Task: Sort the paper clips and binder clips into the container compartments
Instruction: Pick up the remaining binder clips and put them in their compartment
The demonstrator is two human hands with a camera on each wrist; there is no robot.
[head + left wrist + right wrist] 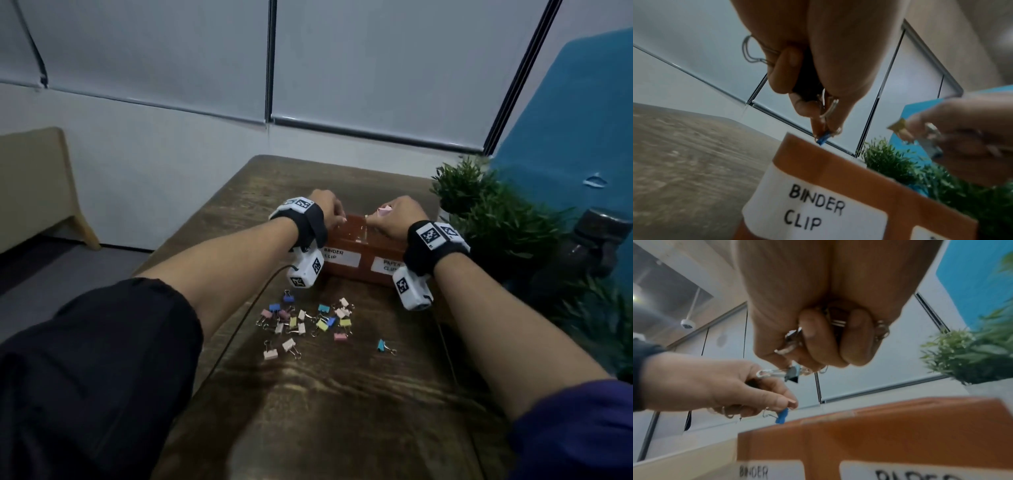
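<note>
An orange container (366, 257) stands mid-table, its left compartment labelled BINDER CLIP (816, 209) and its right one PAPER CLIP. My left hand (337, 219) hovers over the left compartment with several binder clips bunched in its curled fingers. It pinches a blue binder clip (823, 140) at the fingertips, just above the rim. My right hand (375, 219) is a fist over the middle of the container and grips more binder clips (792, 374), one of them pink (385, 209). Several pastel binder clips (308, 320) lie loose on the table in front of the container.
Green plants (479, 205) crowd the table's right side, with a dark object (596, 240) and a blue panel (565, 120) behind them. A thin cable (239, 329) runs across the wooden table (325, 411) from the left wrist. The table's left edge drops to the floor.
</note>
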